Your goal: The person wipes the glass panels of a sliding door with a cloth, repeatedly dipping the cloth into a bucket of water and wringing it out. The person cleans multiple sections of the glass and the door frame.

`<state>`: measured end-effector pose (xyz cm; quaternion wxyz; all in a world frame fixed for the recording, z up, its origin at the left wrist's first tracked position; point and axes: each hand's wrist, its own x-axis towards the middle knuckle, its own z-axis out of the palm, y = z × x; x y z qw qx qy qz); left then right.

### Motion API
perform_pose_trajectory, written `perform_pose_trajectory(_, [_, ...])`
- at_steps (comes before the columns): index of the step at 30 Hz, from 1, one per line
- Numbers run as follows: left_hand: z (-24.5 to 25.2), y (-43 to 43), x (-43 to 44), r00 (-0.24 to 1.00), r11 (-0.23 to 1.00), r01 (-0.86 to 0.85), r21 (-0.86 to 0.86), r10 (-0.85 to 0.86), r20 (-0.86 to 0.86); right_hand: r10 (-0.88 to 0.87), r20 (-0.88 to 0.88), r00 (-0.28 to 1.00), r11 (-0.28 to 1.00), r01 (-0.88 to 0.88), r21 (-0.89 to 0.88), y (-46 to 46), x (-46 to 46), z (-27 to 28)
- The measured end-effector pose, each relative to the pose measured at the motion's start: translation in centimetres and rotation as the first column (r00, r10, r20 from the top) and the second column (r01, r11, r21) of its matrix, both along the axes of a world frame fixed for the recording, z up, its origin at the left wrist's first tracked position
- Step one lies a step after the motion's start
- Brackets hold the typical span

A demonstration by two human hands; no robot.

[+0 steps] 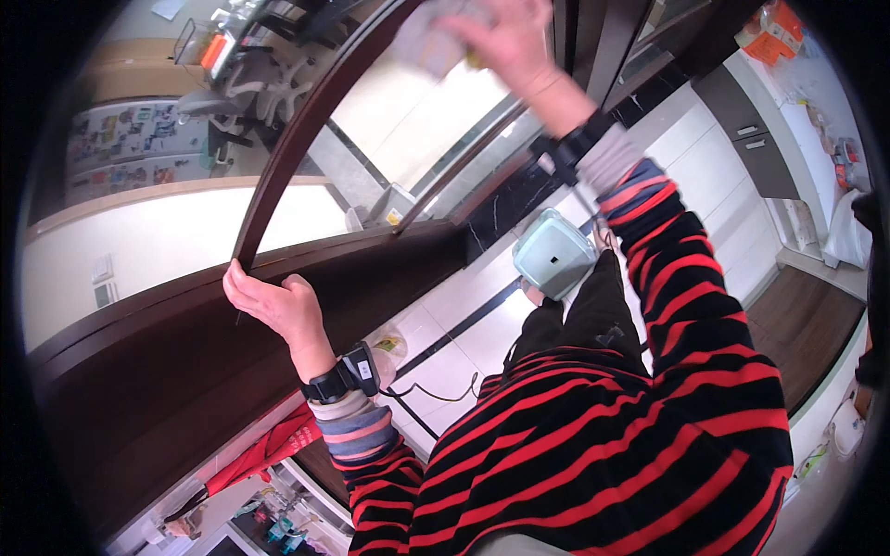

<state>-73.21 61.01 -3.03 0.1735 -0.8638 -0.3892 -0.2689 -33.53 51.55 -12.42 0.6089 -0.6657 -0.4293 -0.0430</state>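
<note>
My right hand point(511, 42) is raised at the top of the view, blurred, with a pale grey cloth point(434, 42) bunched under its fingers. The cloth is in front of a glass pane point(396, 132); whether it touches the glass is hard to tell. A dark brown frame point(292, 149) borders the pane and curves in the lens. Lower at the left, my left hand point(274, 306) has its fingertips against the lower end of that frame, thumb apart. Black straps with small devices circle both wrists.
A pale teal plastic stool point(556, 254) stands on the white tiled floor by my feet. Dark wood panelling point(174, 389) runs along the left. A red folded umbrella point(264, 445) lies below it. Cabinets point(751, 139) line the right. Through glass, an office chair point(243, 90) shows.
</note>
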Motion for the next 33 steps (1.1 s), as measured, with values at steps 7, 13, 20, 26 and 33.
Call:
perform_pose_trajectory(7, [0.1, -0.3, 0.8, 0.999, 0.999, -0.027, -0.026, 0.028, 0.034, -0.677, 0.289, 0.677, 0.735, 0.613, 0.289, 0.9, 4.2, -0.8])
perform_pose_trajectory(13, [1.2, -0.4, 0.9, 0.997, 0.989, -0.066, -0.133, 0.071, 0.033, -0.45, 0.149, 0.881, 0.889, 0.425, 0.172, 8.8, -16.7, -2.2])
perform_pose_trajectory(20, [2.4, -1.2, 0.8, 0.997, 0.984, -0.081, -0.157, 0.079, -0.018, -0.015, 0.451, 0.892, 0.977, -0.082, 0.196, 9.4, -30.2, -0.1])
perform_pose_trajectory(26, [1.7, -1.0, 0.1, 0.997, 0.989, -0.071, -0.127, 0.071, 0.001, -0.087, 0.3, 0.95, 0.99, 0.05, 0.128, 4.5, -14.1, 1.4])
perform_pose_trajectory(33, [0.9, -0.9, 0.5, 0.994, 0.991, -0.087, -0.102, 0.093, 0.051, -0.654, 0.462, 0.598, 0.726, 0.668, 0.162, -2.5, 4.1, 3.9])
